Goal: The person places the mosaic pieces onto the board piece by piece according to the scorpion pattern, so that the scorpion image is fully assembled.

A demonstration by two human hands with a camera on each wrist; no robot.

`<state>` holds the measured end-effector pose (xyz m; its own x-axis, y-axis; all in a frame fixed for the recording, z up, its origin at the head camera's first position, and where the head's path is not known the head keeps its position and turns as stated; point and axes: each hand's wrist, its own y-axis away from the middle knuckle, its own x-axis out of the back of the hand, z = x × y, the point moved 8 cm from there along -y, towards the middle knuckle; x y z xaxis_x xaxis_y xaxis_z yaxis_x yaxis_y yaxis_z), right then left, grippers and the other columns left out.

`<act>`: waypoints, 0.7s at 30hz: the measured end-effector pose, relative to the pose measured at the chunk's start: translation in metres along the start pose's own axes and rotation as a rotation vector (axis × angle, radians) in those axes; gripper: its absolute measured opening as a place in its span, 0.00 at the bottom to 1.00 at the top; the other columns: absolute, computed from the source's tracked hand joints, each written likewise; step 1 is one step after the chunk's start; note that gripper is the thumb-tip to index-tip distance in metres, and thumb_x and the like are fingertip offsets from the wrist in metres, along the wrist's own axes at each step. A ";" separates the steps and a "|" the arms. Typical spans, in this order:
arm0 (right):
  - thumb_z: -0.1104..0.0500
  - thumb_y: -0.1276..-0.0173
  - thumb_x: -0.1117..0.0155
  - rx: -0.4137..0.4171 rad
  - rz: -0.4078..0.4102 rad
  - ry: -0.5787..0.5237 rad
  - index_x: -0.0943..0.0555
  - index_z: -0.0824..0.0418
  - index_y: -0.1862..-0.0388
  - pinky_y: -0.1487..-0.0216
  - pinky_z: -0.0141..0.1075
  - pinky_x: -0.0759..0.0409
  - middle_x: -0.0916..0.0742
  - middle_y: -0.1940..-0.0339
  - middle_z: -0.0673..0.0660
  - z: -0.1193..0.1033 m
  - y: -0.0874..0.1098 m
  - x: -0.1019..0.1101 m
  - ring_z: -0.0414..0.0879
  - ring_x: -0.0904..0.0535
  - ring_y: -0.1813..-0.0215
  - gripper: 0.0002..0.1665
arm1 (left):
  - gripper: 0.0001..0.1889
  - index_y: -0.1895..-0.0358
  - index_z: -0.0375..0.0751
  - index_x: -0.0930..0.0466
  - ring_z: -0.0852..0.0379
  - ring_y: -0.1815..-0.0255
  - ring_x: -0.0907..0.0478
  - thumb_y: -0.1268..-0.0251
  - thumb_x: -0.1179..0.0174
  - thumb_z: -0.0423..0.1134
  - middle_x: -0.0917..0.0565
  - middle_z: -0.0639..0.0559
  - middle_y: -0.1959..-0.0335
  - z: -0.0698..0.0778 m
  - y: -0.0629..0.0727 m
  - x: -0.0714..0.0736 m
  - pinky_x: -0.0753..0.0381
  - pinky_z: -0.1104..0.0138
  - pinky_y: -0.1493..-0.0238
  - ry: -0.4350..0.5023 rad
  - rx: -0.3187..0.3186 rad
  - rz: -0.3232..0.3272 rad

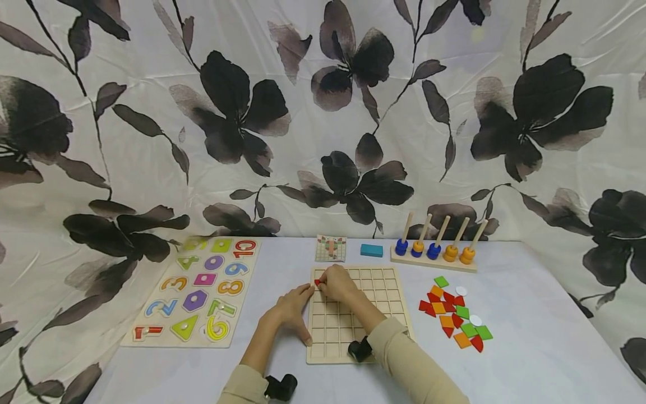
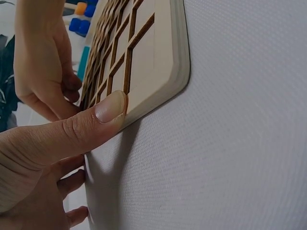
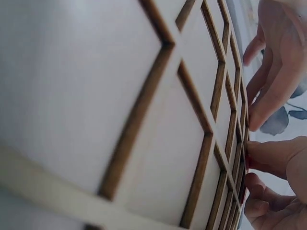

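Note:
A wooden grid board (image 1: 330, 352) lies in front of me in the head view. My left hand (image 1: 294, 308) rests along its left edge, thumb on the near part of the rim and fingers extended toward the far corner. In the left wrist view that thumb (image 2: 91, 122) touches the board's edge. My right hand (image 1: 339, 285) reaches across the grid to the far left cells. Its thumb and fingertips pinch a small red tile (image 1: 317, 282), whose shape is mostly hidden. The right wrist view shows only a sliver of red between the fingers.
Loose red, orange, green and white tiles (image 1: 447, 322) lie right of the board. Behind it are a pattern card (image 1: 331, 248), a teal block (image 1: 371, 250) and a peg stand (image 1: 434, 260) with blue and orange beads. A number puzzle board (image 1: 166, 325) lies to the left.

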<state>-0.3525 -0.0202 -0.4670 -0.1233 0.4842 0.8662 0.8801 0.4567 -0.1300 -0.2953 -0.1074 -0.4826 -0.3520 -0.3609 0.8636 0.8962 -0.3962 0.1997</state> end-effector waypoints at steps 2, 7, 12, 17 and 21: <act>0.64 0.40 0.34 -0.001 -0.007 -0.009 0.14 0.68 0.67 0.58 0.39 0.20 0.13 0.67 0.59 0.001 0.000 0.000 0.51 0.19 0.60 0.07 | 0.61 0.31 0.31 0.41 0.35 0.32 0.41 0.80 0.17 0.44 0.39 0.38 0.30 0.000 0.000 0.000 0.39 0.39 0.38 -0.001 -0.001 0.001; 0.64 0.39 0.35 0.008 -0.025 -0.024 0.14 0.68 0.66 0.62 0.36 0.20 0.13 0.66 0.59 0.002 0.002 -0.002 0.49 0.18 0.63 0.07 | 0.61 0.31 0.31 0.41 0.35 0.32 0.41 0.79 0.17 0.44 0.39 0.38 0.30 -0.002 0.000 -0.001 0.39 0.39 0.38 -0.002 0.001 0.000; 0.66 0.40 0.36 0.051 -0.065 -0.055 0.14 0.70 0.64 0.65 0.36 0.21 0.13 0.66 0.61 0.003 0.006 0.002 0.49 0.18 0.65 0.08 | 0.60 0.32 0.31 0.40 0.35 0.32 0.40 0.79 0.17 0.44 0.39 0.37 0.30 0.000 0.000 -0.002 0.39 0.38 0.39 0.008 -0.001 0.002; 0.70 0.40 0.40 0.086 -0.060 -0.124 0.17 0.72 0.57 0.67 0.38 0.21 0.14 0.63 0.64 0.016 0.021 0.021 0.51 0.19 0.64 0.13 | 0.60 0.32 0.31 0.39 0.34 0.32 0.41 0.80 0.17 0.43 0.39 0.37 0.30 0.000 0.000 -0.002 0.40 0.38 0.38 0.019 0.013 0.008; 0.73 0.44 0.42 0.075 -0.029 -0.179 0.19 0.74 0.54 0.71 0.32 0.25 0.14 0.66 0.64 0.039 0.040 0.045 0.47 0.22 0.69 0.17 | 0.60 0.32 0.31 0.39 0.34 0.32 0.41 0.80 0.17 0.43 0.39 0.37 0.30 -0.001 0.000 -0.001 0.40 0.38 0.38 0.015 0.022 0.012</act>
<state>-0.3410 0.0494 -0.4518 -0.2334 0.5922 0.7712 0.8392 0.5234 -0.1479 -0.2946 -0.1078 -0.4841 -0.3446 -0.3784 0.8591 0.9061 -0.3733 0.1991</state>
